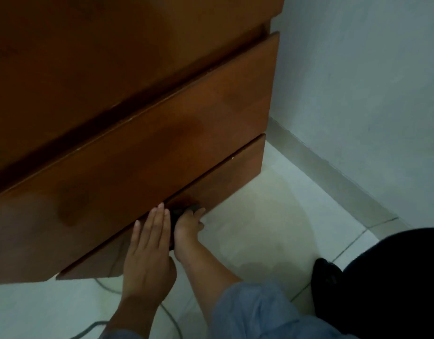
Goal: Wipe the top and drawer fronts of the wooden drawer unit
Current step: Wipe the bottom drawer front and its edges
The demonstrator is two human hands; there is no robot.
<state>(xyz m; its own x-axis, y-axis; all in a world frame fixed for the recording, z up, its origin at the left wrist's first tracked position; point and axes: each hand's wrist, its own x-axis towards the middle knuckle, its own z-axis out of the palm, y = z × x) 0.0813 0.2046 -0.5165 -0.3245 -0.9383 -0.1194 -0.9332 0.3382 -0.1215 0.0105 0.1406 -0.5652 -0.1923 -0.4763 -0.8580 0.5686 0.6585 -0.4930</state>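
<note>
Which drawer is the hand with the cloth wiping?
The bottom drawer front, nearest the floor. The right hand presses a dark cloth there; the two drawer fronts above have no cloth on them.

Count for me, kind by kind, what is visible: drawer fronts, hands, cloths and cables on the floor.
Drawer fronts: 3: upper, middle, bottom
Hands: 2: left hand, right hand
Cloths: 1: dark cloth, under the right hand
Cables: 1: cable on the floor
Total: 7
</note>
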